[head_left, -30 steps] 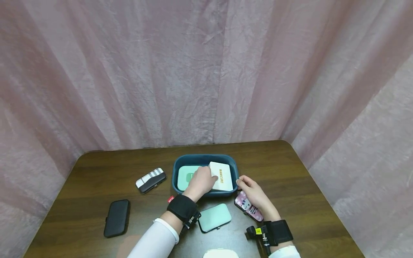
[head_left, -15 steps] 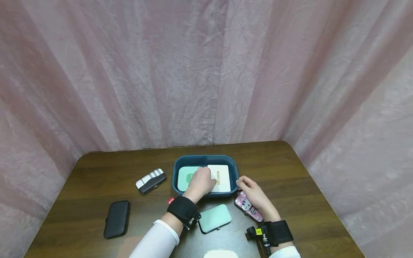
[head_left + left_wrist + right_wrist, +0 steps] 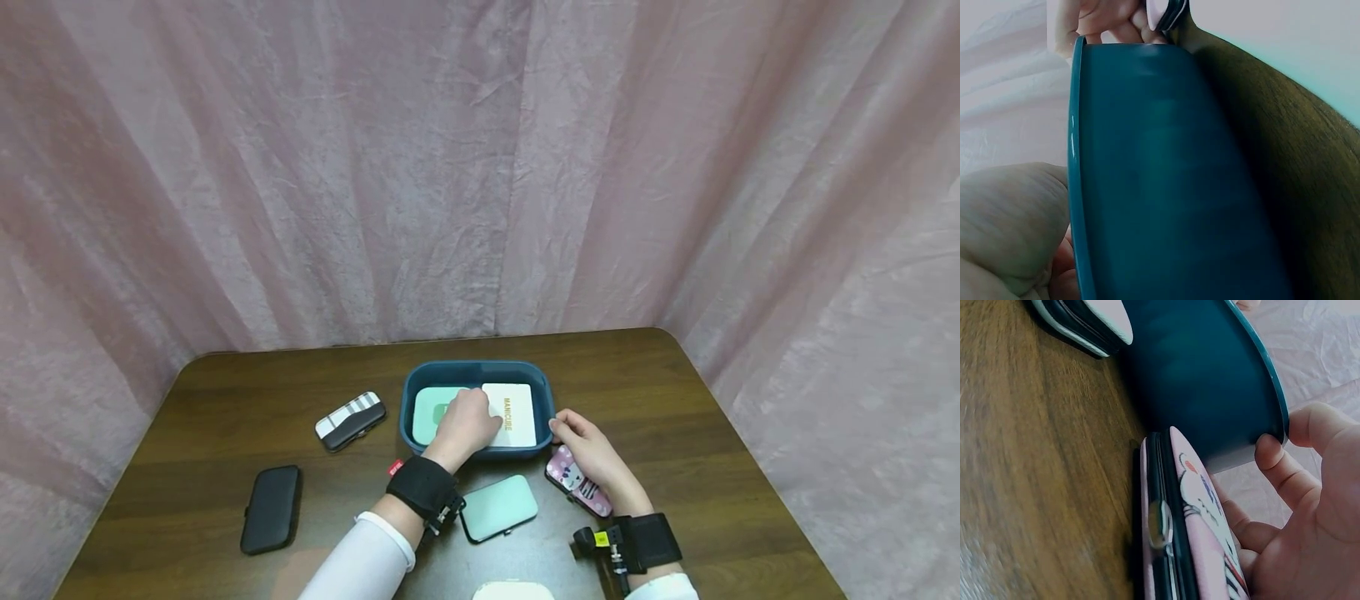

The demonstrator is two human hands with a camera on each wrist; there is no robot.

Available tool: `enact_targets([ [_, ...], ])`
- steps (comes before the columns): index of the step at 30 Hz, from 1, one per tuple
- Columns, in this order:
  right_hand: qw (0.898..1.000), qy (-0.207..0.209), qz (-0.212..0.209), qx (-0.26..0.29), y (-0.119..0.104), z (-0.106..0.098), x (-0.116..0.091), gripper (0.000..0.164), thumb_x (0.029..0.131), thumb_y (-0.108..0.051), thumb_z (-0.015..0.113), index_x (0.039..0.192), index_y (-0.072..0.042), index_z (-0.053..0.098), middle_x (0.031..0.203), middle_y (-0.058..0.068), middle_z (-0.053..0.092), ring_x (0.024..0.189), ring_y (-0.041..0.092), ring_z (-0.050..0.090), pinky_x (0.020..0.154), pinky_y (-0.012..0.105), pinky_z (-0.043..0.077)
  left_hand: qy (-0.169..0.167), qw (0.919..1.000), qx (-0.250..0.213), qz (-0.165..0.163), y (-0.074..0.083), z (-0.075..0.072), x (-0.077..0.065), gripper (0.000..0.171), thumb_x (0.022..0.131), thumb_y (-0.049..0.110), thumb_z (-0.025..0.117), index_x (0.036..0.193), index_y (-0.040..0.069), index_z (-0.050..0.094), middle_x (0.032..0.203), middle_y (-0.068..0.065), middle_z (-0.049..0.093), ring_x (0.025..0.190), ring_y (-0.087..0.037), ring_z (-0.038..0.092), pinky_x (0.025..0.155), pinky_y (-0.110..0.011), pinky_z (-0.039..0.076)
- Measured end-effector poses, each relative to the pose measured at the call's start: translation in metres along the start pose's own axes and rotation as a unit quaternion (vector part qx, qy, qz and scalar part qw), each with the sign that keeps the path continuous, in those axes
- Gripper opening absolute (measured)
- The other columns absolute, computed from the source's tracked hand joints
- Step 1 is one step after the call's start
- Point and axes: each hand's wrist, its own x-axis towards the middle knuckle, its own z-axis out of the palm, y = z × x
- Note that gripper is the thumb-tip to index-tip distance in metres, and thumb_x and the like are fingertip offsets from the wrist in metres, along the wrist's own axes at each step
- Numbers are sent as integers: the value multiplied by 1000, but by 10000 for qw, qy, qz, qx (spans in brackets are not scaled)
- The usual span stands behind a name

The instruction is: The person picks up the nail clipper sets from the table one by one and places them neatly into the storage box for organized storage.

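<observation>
A dark blue plastic bin [image 3: 480, 367] stands on the table, with a mint case [image 3: 429, 408] in its left part and a white manicure set case [image 3: 517, 417] marked "MANICURE" on the right. My left hand [image 3: 468, 421] reaches into the bin over its front rim and grips the white case at its left edge, thumb on top; the fingertips are hidden. At the bin's front right corner, my right hand [image 3: 592, 450] pinches the rim between thumb and finger, clearly seen in the right wrist view. Beside that hand lies a pink cartoon case [image 3: 1200, 519].
A mint case with black edge [image 3: 500, 508] lies before the bin. To the left are a striped white-and-black case [image 3: 351, 420] and a black case [image 3: 272, 509]. A white object [image 3: 513, 591] is cut off at the bottom edge. Pink curtains [image 3: 480, 167] hang behind the table.
The white manicure case has gone from slightly tilted to lying straight and flatter, shifting a little left in the bin. Both hands have stayed almost in place.
</observation>
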Motion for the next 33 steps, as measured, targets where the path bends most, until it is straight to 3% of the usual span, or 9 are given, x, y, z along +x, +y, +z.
enact_targets([
  [8, 9999, -30, 120, -95, 2, -2, 2, 25, 112, -36, 56, 108, -14, 66, 108, 6, 66, 107, 25, 59, 91, 41, 41, -57, 10000, 48, 13, -4, 1, 2, 22, 101, 18, 74, 102, -4, 75, 79, -7, 63, 62, -21, 57, 57, -31, 41],
  [16, 9999, -24, 57, -88, 3, 0, 5, 24, 112, -35, 56, 108, -15, 66, 108, 6, 67, 107, 24, 60, 91, 40, 42, -119, 9996, -59, 250, -9, -2, 2, 32, 105, 25, 68, 88, -2, 73, 63, -2, 41, 55, -21, 45, 55, -33, 35],
  [18, 9999, -6, 59, -99, 3, -1, 5, 23, 112, -34, 56, 107, -14, 67, 107, 5, 67, 106, 24, 60, 92, 40, 42, -59, 9989, -128, 443, -22, 7, 11, 36, 106, 31, 65, 92, -1, 74, 64, 0, 39, 55, -20, 43, 55, -32, 34],
  [21, 9999, 11, 49, -116, 1, -2, 5, 23, 112, -34, 56, 108, -14, 67, 108, 6, 67, 107, 24, 60, 91, 40, 42, -77, 9986, -229, 481, -24, 5, 12, 36, 106, 30, 65, 90, -1, 74, 63, 0, 38, 54, -19, 40, 55, -33, 33],
  [23, 9999, 28, 29, -94, 0, -2, 4, 23, 111, -34, 56, 108, -13, 67, 107, 6, 67, 107, 24, 61, 91, 40, 42, -39, 9982, -248, 541, -24, 4, 11, 38, 107, 30, 65, 81, 2, 72, 61, 1, 34, 52, -18, 35, 53, -31, 29],
  [25, 9999, 34, 13, -95, -1, -3, 3, 24, 111, -34, 56, 108, -13, 67, 108, 6, 67, 107, 25, 61, 91, 40, 42, -84, 9986, -263, 450, -13, -7, 2, 39, 106, 25, 66, 72, 6, 67, 58, 1, 32, 51, -17, 32, 52, -31, 28],
  [28, 9999, 46, 1, -105, -2, -4, 3, 24, 111, -34, 56, 108, -12, 67, 108, 6, 68, 107, 25, 61, 92, 40, 42, -47, 9979, -272, 581, -13, -8, 0, 45, 107, 26, 65, 68, 3, 65, 56, 2, 31, 49, -16, 32, 51, -29, 27],
  [31, 9999, 38, 9, -140, 0, -4, 4, 25, 111, -35, 56, 109, -12, 67, 108, 6, 67, 108, 25, 60, 91, 40, 42, -105, 9974, -391, 592, -14, -11, -2, 36, 108, 26, 64, 97, -6, 77, 54, 1, 40, 47, -15, 40, 54, -30, 34],
  [33, 9999, 37, 15, -119, 1, -4, 5, 26, 111, -35, 56, 108, -11, 67, 108, 7, 67, 108, 26, 60, 91, 40, 42, -115, 9972, -443, 588, -15, -14, -5, 38, 108, 26, 63, 123, -7, 74, 53, 1, 44, 46, -14, 41, 55, -30, 35],
])
